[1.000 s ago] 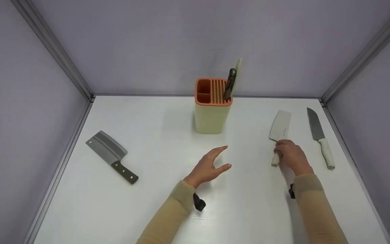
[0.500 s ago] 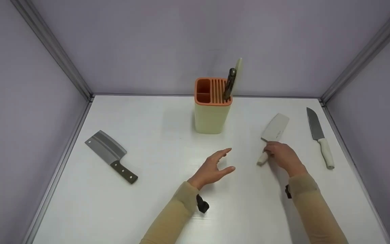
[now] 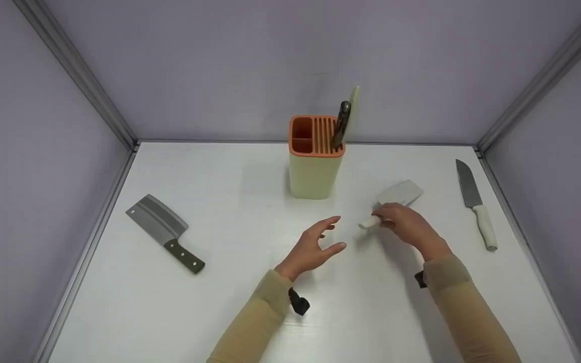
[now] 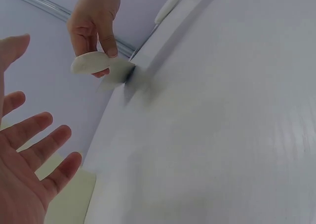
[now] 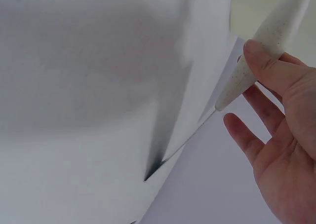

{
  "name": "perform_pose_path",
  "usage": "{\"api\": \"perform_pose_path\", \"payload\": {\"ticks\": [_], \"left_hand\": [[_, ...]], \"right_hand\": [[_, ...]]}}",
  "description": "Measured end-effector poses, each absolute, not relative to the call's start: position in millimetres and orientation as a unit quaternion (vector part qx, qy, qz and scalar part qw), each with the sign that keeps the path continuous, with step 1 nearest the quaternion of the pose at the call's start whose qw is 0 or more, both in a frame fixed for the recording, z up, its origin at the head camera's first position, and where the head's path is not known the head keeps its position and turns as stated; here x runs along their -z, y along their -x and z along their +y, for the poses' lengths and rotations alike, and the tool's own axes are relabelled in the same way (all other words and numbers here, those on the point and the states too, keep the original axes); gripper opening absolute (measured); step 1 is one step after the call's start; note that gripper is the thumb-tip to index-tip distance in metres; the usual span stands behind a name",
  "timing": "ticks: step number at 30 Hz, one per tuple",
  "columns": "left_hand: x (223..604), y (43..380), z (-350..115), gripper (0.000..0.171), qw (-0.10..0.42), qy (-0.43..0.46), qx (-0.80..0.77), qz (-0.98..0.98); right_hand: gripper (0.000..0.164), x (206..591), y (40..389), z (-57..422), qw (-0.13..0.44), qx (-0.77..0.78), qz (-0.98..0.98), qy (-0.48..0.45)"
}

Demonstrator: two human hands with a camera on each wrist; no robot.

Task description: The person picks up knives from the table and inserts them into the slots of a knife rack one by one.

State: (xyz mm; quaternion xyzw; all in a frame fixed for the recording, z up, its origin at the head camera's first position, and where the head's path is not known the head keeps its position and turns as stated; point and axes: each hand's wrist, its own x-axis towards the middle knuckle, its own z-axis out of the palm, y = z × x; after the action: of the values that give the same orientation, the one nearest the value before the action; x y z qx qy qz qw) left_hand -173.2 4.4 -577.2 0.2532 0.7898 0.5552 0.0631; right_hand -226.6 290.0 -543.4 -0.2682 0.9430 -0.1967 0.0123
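Note:
My right hand (image 3: 411, 227) pinches the white handle of a cleaver (image 3: 400, 192) between thumb and fingers, right of centre on the white table. In the right wrist view the speckled handle (image 5: 276, 36) tilts up and the blade, seen edge-on, slopes down with its far corner at the tabletop. The handle end points left toward my left hand (image 3: 310, 249). That hand hovers over the table with fingers spread and thumb apart, holding nothing; the left wrist view shows its bare palm (image 4: 22, 179). Behind both hands stands a cream knife block (image 3: 315, 176) with an orange slotted top.
A dark-handled knife (image 3: 342, 123) and a pale-handled one (image 3: 354, 103) stand in the block's right slots. Another cleaver (image 3: 157, 217), with a dark riveted handle, lies at left. A white-handled knife (image 3: 472, 194) lies near the right edge. Grey walls enclose the table.
My right hand has moved left and lifted the cleaver's handle, turning it so the handle end swings left toward the middle. My left hand has hardly moved.

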Motion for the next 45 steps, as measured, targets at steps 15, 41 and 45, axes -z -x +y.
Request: {"api": "perform_pose_path", "payload": {"ticks": [15,41,45], "left_hand": [[527,175,13,0.054,-0.042,-0.233,-0.599,0.765],[471,184,12,0.033,-0.14,-0.221,-0.638,0.724],[470,185,11,0.033,-0.153,-0.229,-0.629,0.727]], "right_hand": [[0.031,502,216,254,-0.049,0.272,0.909,0.312],[0.027,482,206,210,-0.138,0.39,0.834,0.365],[0.03,482,207,205,-0.154,0.396,0.825,0.374]]}}
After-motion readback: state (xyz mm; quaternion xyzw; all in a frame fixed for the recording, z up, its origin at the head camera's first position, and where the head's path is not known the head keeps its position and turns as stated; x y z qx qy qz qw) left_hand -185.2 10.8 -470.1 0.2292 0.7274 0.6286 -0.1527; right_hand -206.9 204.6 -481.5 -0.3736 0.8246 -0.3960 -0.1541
